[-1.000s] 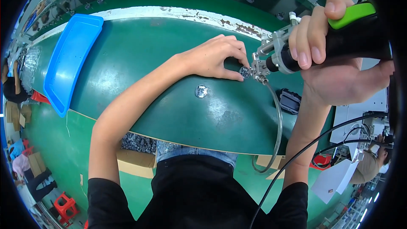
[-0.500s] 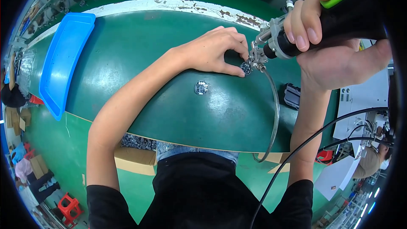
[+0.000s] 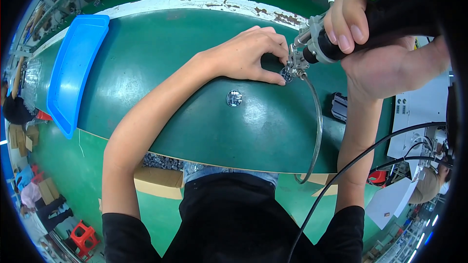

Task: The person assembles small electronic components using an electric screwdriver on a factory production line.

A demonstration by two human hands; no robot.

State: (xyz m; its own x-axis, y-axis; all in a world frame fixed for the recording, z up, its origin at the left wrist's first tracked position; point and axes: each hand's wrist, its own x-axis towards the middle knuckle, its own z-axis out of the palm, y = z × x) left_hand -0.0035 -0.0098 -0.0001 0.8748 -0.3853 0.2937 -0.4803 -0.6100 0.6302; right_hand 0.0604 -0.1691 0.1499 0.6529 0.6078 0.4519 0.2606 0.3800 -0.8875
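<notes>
Tray: the blue tray [image 3: 73,68] on the left of the green table [image 3: 161,63] shows nothing inside.
Left hand: left hand [image 3: 248,53] pinches a small round part [image 3: 286,74] against the table.
Right hand: right hand [image 3: 385,44] is wrapped around a powered screwdriver [image 3: 341,34], tip on that part.
Spare: a second round part [image 3: 234,98] lies just beside.
Change: both hands stay put; the view has shifted slightly.
Room: bare green surface between tray and hands.

Tray [image 3: 73,68] far left on table [image 3: 161,58]; round part [image 3: 234,98] centre; tool [image 3: 341,34] right.
</notes>
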